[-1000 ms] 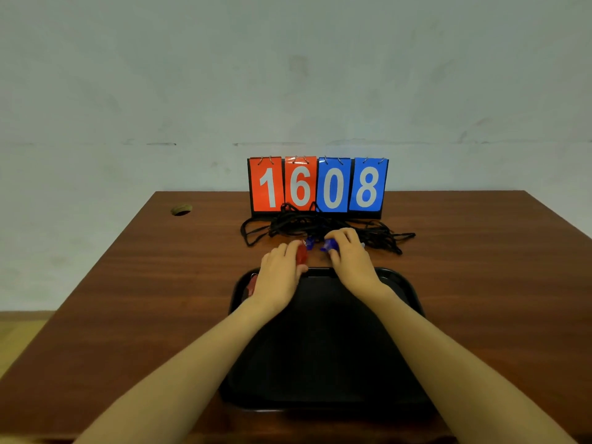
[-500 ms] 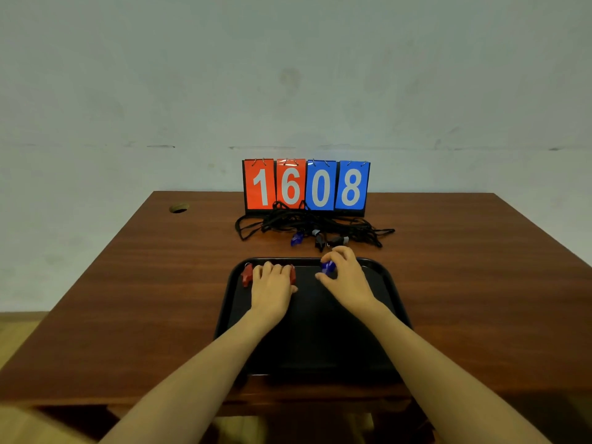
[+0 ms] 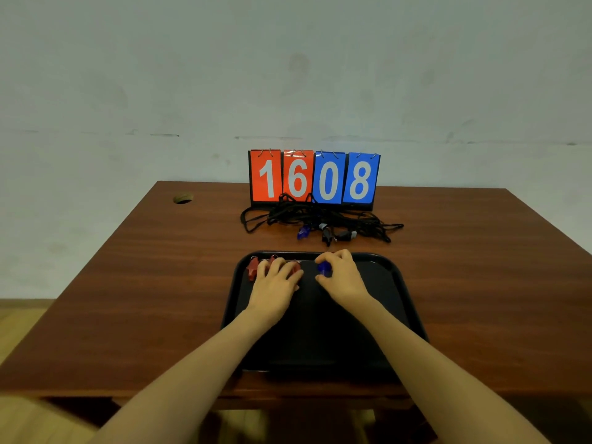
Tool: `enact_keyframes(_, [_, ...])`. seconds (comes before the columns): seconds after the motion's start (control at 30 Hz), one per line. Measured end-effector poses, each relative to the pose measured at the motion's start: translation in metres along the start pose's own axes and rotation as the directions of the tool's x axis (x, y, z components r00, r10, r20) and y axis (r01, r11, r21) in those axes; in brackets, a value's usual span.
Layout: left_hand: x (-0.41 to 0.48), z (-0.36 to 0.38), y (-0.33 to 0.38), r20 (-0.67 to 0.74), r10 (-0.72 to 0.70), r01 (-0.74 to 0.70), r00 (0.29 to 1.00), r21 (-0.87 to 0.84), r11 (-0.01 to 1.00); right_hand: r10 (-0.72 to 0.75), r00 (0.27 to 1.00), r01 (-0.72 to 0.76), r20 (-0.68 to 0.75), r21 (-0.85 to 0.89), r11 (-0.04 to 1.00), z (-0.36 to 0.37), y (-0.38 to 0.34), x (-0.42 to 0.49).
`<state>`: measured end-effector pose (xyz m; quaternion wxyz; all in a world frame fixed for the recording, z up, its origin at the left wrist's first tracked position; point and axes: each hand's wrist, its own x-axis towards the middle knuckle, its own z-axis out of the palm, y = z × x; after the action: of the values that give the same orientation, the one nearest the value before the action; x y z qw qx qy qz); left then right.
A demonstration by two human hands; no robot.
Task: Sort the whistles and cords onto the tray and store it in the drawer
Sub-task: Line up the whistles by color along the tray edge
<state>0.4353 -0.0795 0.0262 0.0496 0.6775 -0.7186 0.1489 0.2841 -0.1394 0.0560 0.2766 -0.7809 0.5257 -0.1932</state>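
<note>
Black tray (image 3: pixel 400 283) sat on worktop (image 3: pixel 160 283). Red whistles (image 3: pixel 252 269) lay in tray's far left corner, left grip (image 3: pixel 277 280) spread over them; could not tell whether it held one. Right grip (image 3: pixel 342 277) pinched blue whistle (image 3: pixel 323 268) over tray's far middle. Tangled cords (image 3: pixel 320 216) and loose blue whistle (image 3: pixel 303 231) lay on worktop beyond tray, before scoreboard (image 3: pixel 314 177).

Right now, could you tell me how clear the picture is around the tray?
Head view: soft, even light, no glare; the black tray shows little detail; the blue whistle pinched by the right hand looks slightly soft; the lower-left corner is blurred.
</note>
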Motion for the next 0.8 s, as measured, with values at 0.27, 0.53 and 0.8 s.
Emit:
enact_keyframes(0.27, [0.013, 0.004, -0.006, 0.051, -0.064, 0.07, 0.997, -0.113, 0.991, 0.074, 0.997, -0.073, 0.032, -0.019, 0.997, 0.004, -0.006, 0.01])
enact_keyframes(0.53, [0.016, 0.002, -0.009, 0.079, -0.1, 0.112, 0.992, -0.159, 0.981, 0.09, 0.994, -0.087, 0.059, -0.05, 0.995, 0.008, -0.008, 0.016])
enact_keyframes(0.8, [0.018, -0.002, -0.012, 0.146, -0.097, 0.116, 0.985, -0.131, 0.985, 0.059, 0.993, -0.047, 0.104, -0.11, 0.993, 0.016, -0.016, 0.02])
